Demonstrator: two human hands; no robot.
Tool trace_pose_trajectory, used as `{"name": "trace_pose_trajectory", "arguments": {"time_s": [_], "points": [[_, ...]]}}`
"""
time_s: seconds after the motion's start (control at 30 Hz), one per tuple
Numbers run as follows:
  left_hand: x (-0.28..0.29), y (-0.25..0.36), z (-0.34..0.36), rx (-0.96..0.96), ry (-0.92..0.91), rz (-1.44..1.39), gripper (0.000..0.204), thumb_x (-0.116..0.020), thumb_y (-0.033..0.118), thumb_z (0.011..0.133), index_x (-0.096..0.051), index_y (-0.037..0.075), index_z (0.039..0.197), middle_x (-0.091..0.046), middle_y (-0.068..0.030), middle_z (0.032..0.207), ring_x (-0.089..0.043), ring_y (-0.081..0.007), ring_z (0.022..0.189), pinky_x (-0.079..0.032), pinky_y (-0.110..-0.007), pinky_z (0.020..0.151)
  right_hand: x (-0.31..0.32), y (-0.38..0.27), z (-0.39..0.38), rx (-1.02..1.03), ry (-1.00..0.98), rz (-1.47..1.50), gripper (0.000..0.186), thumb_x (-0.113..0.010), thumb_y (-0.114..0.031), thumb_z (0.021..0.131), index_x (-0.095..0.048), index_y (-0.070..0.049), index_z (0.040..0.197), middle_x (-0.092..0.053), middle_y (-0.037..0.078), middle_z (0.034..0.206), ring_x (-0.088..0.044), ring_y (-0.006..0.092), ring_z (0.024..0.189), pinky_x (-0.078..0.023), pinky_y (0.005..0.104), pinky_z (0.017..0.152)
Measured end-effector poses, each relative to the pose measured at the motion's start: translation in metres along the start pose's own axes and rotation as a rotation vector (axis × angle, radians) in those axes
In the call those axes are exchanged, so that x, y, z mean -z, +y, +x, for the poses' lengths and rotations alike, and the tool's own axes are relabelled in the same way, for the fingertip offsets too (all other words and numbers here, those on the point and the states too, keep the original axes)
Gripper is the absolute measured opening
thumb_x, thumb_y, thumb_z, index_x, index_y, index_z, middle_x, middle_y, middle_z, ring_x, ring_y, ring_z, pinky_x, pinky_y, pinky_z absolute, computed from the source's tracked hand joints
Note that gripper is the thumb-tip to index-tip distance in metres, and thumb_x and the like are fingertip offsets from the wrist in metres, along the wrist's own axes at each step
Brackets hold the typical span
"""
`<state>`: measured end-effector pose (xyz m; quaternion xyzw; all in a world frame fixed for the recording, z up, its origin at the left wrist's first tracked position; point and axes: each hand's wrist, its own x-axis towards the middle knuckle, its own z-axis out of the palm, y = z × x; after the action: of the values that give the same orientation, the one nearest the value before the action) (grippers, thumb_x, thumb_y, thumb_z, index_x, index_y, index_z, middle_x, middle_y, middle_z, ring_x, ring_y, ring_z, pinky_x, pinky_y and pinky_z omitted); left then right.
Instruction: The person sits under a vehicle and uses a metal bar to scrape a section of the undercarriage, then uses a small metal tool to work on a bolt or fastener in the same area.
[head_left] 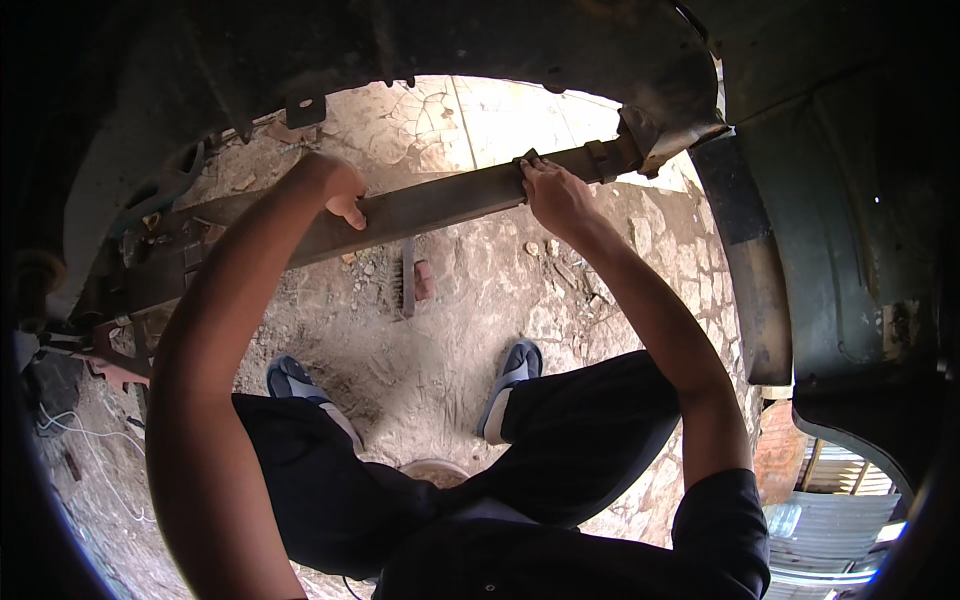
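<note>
Near, two sandals [527,353] stand on the dirt ground [430,350]. Beyond lie a brush [408,278] and, just right, a reddish block [425,281]. Farther, a metal bar [430,206] slants across; the left hand [342,187] rests there, grip unclear, fingers hidden; the right hand [558,200] grasps its right part.

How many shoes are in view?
2: the left shoe and the right shoe, both on the feet, below the bar in the picture. Others could be hidden at the dark edges.
</note>
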<state>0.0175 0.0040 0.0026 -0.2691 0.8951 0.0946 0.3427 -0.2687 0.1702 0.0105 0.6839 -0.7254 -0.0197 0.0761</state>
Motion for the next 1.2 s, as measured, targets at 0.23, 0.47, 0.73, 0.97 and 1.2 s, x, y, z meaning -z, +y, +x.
{"name": "trace_pose_trajectory", "arguments": {"time_s": [0.23, 0.47, 0.73, 0.97, 1.2], "points": [[-0.006, -0.003, 0.002, -0.039, 0.062, 0.011, 0.069, -0.067, 0.060, 0.077, -0.060, 0.014, 0.128, -0.064, -0.0110, 0.120, -0.060, -0.0307, 0.113, -0.048, -0.042, 0.091, 0.005, 0.003, 0.002, 0.026, -0.012, 0.007, 0.035, -0.047, -0.019, 0.096, -0.058, -0.003, 0.126, -0.057, 0.015, 0.131, -0.055, 0.0292, 0.122, -0.047, 0.0389, 0.100], [-0.006, -0.005, 0.007, -0.044, 0.080, 0.014, 0.068, -0.066, 0.061, 0.077, -0.061, 0.013, 0.125, -0.067, -0.0108, 0.115, -0.062, -0.0304, 0.109, -0.049, -0.041, 0.090, 0.004, 0.012, 0.004, 0.044, 0.012, 0.024, 0.035, -0.049, -0.019, 0.096, -0.059, -0.004, 0.125, -0.057, 0.016, 0.131, -0.056, 0.0289, 0.121, -0.047, 0.0383, 0.101], [-0.013, -0.009, 0.011, -0.015, 0.062, 0.013, 0.067, -0.066, 0.062, 0.076, -0.064, 0.013, 0.121, -0.067, -0.0112, 0.113, -0.063, -0.0300, 0.108, -0.050, -0.042, 0.088, 0.014, -0.001, 0.005, -0.041, -0.042, 0.051, 0.033, -0.050, -0.020, 0.095, -0.061, -0.009, 0.125, -0.059, 0.009, 0.131, -0.057, 0.0285, 0.118, -0.048, 0.0375, 0.098], [-0.008, -0.002, 0.006, -0.021, 0.073, 0.037, 0.067, -0.066, 0.062, 0.076, -0.064, 0.013, 0.122, -0.067, -0.0105, 0.113, -0.063, -0.0298, 0.108, -0.050, -0.042, 0.087, 0.001, 0.001, 0.007, -0.029, -0.074, -0.040, 0.035, -0.048, -0.022, 0.097, -0.060, -0.006, 0.125, -0.059, 0.014, 0.129, -0.059, 0.0291, 0.116, -0.050, 0.0403, 0.096], [-0.009, -0.003, 0.002, -0.012, 0.073, -0.004, 0.066, -0.067, 0.061, 0.075, -0.064, 0.015, 0.123, -0.066, -0.0107, 0.117, -0.062, -0.0289, 0.110, -0.050, -0.042, 0.089, 0.007, 0.002, 0.004, 0.008, -0.065, -0.061, 0.040, -0.047, -0.022, 0.097, -0.053, -0.006, 0.132, -0.053, 0.014, 0.138, -0.052, 0.0271, 0.125, -0.046, 0.0394, 0.100]]}}
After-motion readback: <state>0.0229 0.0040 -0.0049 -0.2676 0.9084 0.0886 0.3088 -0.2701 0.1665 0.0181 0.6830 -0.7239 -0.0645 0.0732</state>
